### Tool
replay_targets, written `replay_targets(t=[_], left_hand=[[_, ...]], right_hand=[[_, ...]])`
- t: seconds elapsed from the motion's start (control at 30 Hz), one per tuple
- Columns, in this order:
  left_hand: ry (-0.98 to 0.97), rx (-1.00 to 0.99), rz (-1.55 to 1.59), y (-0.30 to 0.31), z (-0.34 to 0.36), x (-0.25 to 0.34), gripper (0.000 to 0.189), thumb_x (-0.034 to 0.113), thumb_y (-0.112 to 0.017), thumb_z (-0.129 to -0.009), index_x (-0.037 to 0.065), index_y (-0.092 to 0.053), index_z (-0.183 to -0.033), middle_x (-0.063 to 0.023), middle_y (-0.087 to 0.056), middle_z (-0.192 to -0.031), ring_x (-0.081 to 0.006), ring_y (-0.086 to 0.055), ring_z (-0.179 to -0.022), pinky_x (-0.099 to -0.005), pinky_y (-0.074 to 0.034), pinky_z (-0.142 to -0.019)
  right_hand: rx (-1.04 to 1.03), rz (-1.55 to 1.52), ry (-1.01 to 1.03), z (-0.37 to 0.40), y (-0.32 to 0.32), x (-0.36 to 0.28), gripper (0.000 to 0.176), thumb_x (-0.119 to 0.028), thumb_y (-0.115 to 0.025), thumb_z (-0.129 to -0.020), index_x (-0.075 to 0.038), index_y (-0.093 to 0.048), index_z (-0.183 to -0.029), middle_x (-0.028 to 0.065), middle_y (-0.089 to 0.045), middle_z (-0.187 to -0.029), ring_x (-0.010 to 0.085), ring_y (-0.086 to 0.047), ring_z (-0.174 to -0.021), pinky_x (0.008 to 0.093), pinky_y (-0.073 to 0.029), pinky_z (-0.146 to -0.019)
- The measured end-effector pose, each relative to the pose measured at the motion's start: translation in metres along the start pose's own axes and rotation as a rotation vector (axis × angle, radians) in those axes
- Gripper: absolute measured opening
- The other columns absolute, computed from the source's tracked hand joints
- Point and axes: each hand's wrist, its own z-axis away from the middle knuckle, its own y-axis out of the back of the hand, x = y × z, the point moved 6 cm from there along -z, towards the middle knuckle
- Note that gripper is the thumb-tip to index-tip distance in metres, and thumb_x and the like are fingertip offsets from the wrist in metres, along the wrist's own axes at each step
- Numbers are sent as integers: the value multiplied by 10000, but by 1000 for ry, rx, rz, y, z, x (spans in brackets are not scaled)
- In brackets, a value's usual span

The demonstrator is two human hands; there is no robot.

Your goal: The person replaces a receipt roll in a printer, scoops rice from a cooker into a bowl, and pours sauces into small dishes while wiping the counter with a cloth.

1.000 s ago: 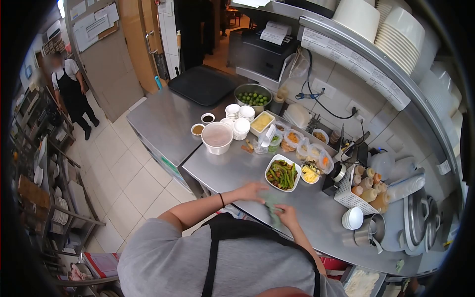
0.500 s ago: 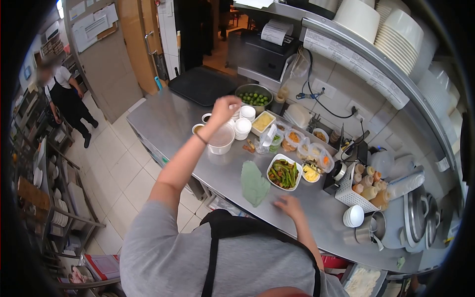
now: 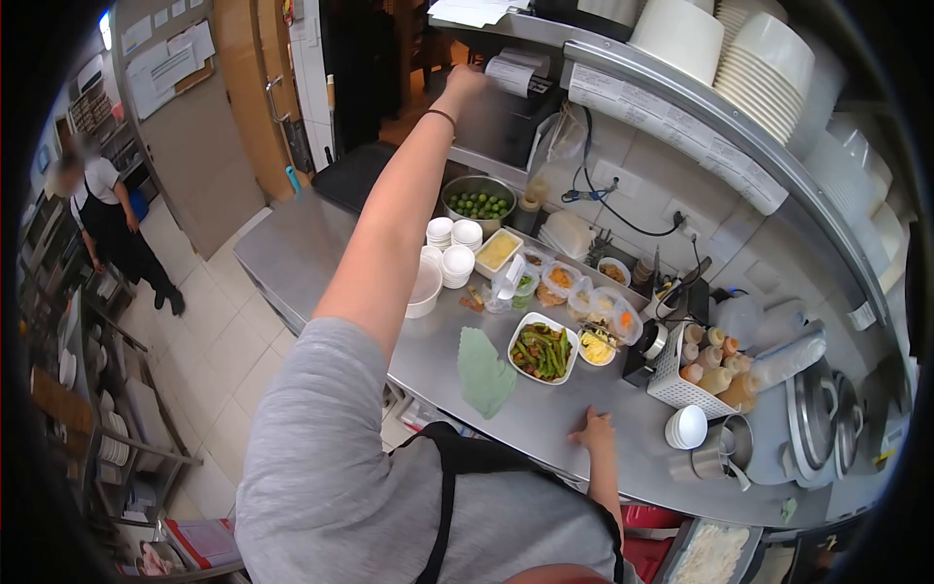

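Two grips, one high, one low

At the top centre of the frame my left grip (image 3: pixel 467 83) is at the receipt slip (image 3: pixel 510 74) hanging from the printer (image 3: pixel 506 112); I cannot tell whether it has closed on the paper. Lower centre, my right grip (image 3: pixel 595 430) lies flat and wide on the desk (image 3: pixel 545 419), holding nothing. To its left lies a green cloth (image 3: pixel 484 368), just beside the dish of beans (image 3: pixel 541 350).

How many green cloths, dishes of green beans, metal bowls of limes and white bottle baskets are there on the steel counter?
Green cloth: 1
Dish of green beans: 1
Metal bowl of limes: 1
White bottle basket: 1
Total: 4
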Motion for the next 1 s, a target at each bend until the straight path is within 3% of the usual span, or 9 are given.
replay_targets(t=[0.1, 0.13, 0.23, 0.37, 0.47, 0.57, 0.77, 0.87, 1.0], left_hand=[[-78, 49, -1, -8, -14, -7, 198, 105, -670, -732, -11, -618, -884, -67, -610, -819, -170, -557, -732, -293, -452, -691], [127, 100, 320, -1, 19, 9, 122, 91, -665, -739, 11, -597, -800, -43, -589, -784, -145, -530, -713, -271, -433, -691], [19, -63, 820, 3, 43, 21, 92, 95, -629, -758, 12, -611, -795, -40, -577, -741, -116, -511, -669, -278, -423, -601], [-118, -131, 554, 2, 129, 40, 80, 94, -577, -794, 23, -614, -797, 25, -556, -710, -50, -460, -646, -205, -363, -577], [-219, -183, 488, -7, 216, 42, 102, 99, -588, -794, -1, -582, -779, 30, -518, -692, -49, -441, -657, -203, -365, -602], [-231, -227, 421, -16, 309, 49, 57, 69, -583, -811, 15, -580, -830, 21, -532, -805, -52, -461, -699, -198, -384, -624], [177, -576, 819, -61, 433, -2, 274, 227, -566, -857, 41, -513, -1051, -40, -541, -1044, -118, -507, -969, -266, -406, -825], [768, -571, 1510, -75, 449, -35, 650, 527, -410, -849, 75, -277, -1297, -202, -434, -1234, -316, -436, -1153, -446, -357, -962], [623, -408, 1180, -56, 413, -48, 622, 91, -527, -846, 93, -183, -1365, -183, -447, -1226, -277, -457, -1133, -393, -410, -931]], right_hand=[[-31, -19, -26, 0, 1, -1, 1015, -285, -809, -490, -67, -293, -1336, 345, -337, -1263, 411, -320, -1223, 523, -284, -976], [-35, -20, -31, 0, 0, 1, 1015, -285, -809, -490, -67, -293, -1336, 345, -337, -1263, 411, -320, -1223, 523, -284, -976], [25, -10, 2, 3, 0, -1, 1016, -300, -808, -495, -72, -289, -1339, 344, -347, -1256, 415, -342, -1207, 515, -306, -965], [15, -273, 258, -14, 17, 1, 879, -344, -780, -574, -74, -370, -1302, 243, -454, -1224, 364, -429, -1153, 409, -355, -953], [464, -621, 458, 38, 140, -72, 743, -283, -720, -693, -71, -364, -1310, 198, -476, -1224, 305, -464, -1133, 362, -368, -938], [447, -1198, 725, 80, 212, -141, 781, -177, -706, -719, -83, -260, -1353, 191, -441, -1254, 268, -460, -1141, 344, -390, -915], [415, -1491, 958, 84, 212, -192, 558, 79, -505, -798, -43, -296, -1302, 100, -538, -1097, 148, -537, -987, 260, -433, -834], [150, -1335, 990, 88, 178, -202, 468, 66, -508, -764, -65, -462, -1211, 95, -555, -1078, 173, -530, -995, 271, -396, -869], [294, -852, 959, 90, 164, -194, 380, 14, -534, -750, -136, -596, -1094, 110, -607, -956, 250, -578, -877, 311, -434, -820]])
